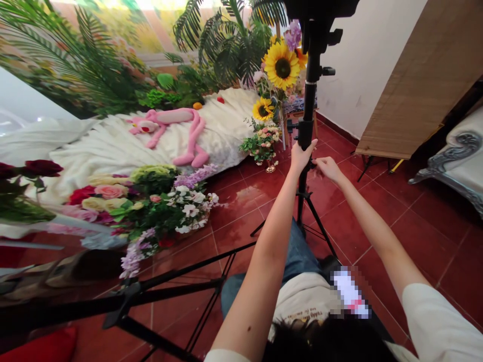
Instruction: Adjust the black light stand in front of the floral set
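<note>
A black light stand [310,103] rises upright in front of me, its tripod legs spread on the floor. My left hand [302,157] is wrapped around the pole just below a thick black collar [305,134]. Slightly lower and to the right, my right hand [329,169] has its fingers closed at a small black knob [313,163] on the pole's side. The fingertips partly hide that knob. More knobs stick out higher up the pole, and the dark head of the stand is cut off by the top edge.
Black legs of another stand [181,287] cross the lower left. Artificial flowers [151,196] border a white fur-covered platform [230,123] with a pink plush toy [179,118]. Sunflowers [282,65] stand close behind the pole. A brown backdrop [411,85] and silver-trimmed sofa [462,143] are at right.
</note>
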Tool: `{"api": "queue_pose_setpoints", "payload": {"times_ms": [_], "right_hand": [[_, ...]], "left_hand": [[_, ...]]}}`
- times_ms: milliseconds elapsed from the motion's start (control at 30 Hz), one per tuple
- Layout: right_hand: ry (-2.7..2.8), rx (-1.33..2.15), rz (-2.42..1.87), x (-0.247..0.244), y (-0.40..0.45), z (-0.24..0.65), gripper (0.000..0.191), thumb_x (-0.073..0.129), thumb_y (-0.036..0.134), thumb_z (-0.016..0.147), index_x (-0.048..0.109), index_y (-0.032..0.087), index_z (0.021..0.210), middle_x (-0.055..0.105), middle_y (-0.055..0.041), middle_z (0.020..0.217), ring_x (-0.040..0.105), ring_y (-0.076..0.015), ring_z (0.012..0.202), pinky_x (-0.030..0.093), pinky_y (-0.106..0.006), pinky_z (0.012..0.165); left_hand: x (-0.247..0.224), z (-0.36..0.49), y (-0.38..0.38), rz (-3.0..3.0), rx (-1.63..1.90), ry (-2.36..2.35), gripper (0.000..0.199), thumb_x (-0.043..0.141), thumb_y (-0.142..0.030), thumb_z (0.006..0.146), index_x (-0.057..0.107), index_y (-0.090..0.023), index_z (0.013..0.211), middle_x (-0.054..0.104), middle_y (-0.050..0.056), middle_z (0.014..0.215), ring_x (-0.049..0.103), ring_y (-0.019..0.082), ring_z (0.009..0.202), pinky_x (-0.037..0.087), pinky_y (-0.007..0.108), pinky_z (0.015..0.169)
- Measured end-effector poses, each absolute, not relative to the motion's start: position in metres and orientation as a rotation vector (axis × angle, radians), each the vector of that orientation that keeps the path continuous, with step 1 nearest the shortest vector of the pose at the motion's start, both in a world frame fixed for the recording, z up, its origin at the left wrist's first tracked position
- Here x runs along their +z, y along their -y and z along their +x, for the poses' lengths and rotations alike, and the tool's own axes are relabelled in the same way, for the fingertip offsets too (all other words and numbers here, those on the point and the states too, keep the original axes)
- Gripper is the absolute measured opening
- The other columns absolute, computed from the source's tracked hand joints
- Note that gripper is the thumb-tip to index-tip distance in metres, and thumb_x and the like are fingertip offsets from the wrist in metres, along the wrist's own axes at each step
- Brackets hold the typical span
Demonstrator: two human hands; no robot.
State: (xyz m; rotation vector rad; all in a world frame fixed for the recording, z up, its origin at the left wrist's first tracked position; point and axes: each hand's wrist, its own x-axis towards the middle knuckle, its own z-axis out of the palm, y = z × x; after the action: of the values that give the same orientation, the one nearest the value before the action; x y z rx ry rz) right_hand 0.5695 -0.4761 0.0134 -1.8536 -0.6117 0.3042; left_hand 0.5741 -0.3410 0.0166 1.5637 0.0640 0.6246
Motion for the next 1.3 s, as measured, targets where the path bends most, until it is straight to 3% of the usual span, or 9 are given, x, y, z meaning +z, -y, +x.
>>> {"api": "queue_pose_setpoints", "payload": {"times_ms": [100,233,400,600,733,833,1000,1100,1300], "right_hand": [[0.316,0.564,-1.376,-0.002,0.464,0.568,0.042,0.045,0.038,0.089,0.062,0.017,0.057,0.064,-0.0051,0.051,0.046,-0.0089,0.035,0.032,-0.022,0.039],[0.131,0.576,-0.929,-0.016,0.451,0.557,0.036,0.047,0.034,0.089,0.061,0.018,0.059,0.065,-0.0021,0.052,0.047,-0.006,0.035,0.033,-0.017,0.037],[0.101,0.644,-0.782,-0.013,0.45,0.549,0.033,0.048,0.033,0.091,0.06,0.018,0.064,0.061,0.0003,0.047,0.042,-0.0061,0.032,0.036,-0.017,0.037],[0.051,0.616,-0.73,-0.006,0.45,0.546,0.033,0.045,0.029,0.093,0.059,0.018,0.066,0.062,-0.0002,0.049,0.049,-0.0072,0.037,0.037,-0.017,0.039],[0.031,0.719,-0.627,-0.007,0.453,0.544,0.036,0.045,0.035,0.095,0.059,0.017,0.067,0.056,0.0035,0.047,0.043,-0.0053,0.037,0.036,-0.016,0.041],[0.066,0.781,-0.429,-0.013,0.453,0.535,0.034,0.046,0.038,0.096,0.062,0.019,0.073,0.057,0.0047,0.052,0.047,-0.0052,0.042,0.039,-0.015,0.043],[0.199,0.815,-0.216,-0.022,0.427,0.504,0.014,0.054,0.035,0.094,0.067,0.029,0.094,0.07,0.0073,0.074,0.056,-0.0041,0.054,0.043,-0.013,0.046],[0.219,0.944,-0.274,-0.021,0.391,0.485,0.015,0.05,0.032,0.096,0.065,0.031,0.097,0.07,0.0079,0.077,0.056,-0.0041,0.054,0.042,-0.013,0.045],[0.247,1.207,-0.281,-0.011,0.3,0.432,0.022,0.042,0.027,0.1,0.064,0.032,0.1,0.069,0.0062,0.079,0.056,-0.0056,0.057,0.043,-0.015,0.047]], "left_hand": [[0.015,0.575,0.34,1.594,0.619,-0.074,0.04,0.075,-0.054,0.075,0.061,-0.017,0.076,0.067,0.003,0.071,0.064,0.012,0.067,0.047,0.026,0.068],[0.014,0.576,0.341,1.631,0.623,-0.085,0.04,0.073,-0.055,0.078,0.061,-0.017,0.077,0.068,0.003,0.071,0.064,0.012,0.066,0.048,0.025,0.067],[0.014,0.574,0.341,1.658,0.652,-0.058,0.035,0.071,-0.05,0.081,0.063,-0.016,0.083,0.071,0.005,0.079,0.066,0.013,0.072,0.052,0.026,0.072],[-0.013,0.528,0.312,1.703,0.51,0.057,0.04,0.067,-0.044,0.085,0.063,-0.018,0.114,0.072,0.01,0.115,0.07,0.016,0.097,0.055,0.03,0.09],[-0.051,0.457,0.266,1.75,0.231,0.025,0.045,0.06,-0.056,0.085,0.068,-0.013,0.098,0.076,0.012,0.098,0.071,0.018,0.086,0.058,0.034,0.085],[-0.08,0.389,0.229,1.726,0.206,-0.154,0.052,0.063,-0.061,0.081,0.069,-0.013,0.098,0.077,0.012,0.098,0.072,0.018,0.084,0.058,0.035,0.086],[-0.116,0.267,0.167,1.627,0.41,-0.543,0.057,0.064,-0.066,0.076,0.069,-0.014,0.099,0.077,0.011,0.095,0.072,0.02,0.083,0.058,0.037,0.086],[-0.123,0.199,0.125,1.63,0.59,-0.776,0.056,0.065,-0.066,0.074,0.07,-0.014,0.094,0.077,0.011,0.089,0.072,0.02,0.079,0.057,0.037,0.084],[-0.083,0.096,0.053,1.551,1.184,-1.232,0.043,0.059,-0.058,0.079,0.067,-0.016,0.08,0.074,0.007,0.078,0.068,0.016,0.069,0.056,0.031,0.074]]}}
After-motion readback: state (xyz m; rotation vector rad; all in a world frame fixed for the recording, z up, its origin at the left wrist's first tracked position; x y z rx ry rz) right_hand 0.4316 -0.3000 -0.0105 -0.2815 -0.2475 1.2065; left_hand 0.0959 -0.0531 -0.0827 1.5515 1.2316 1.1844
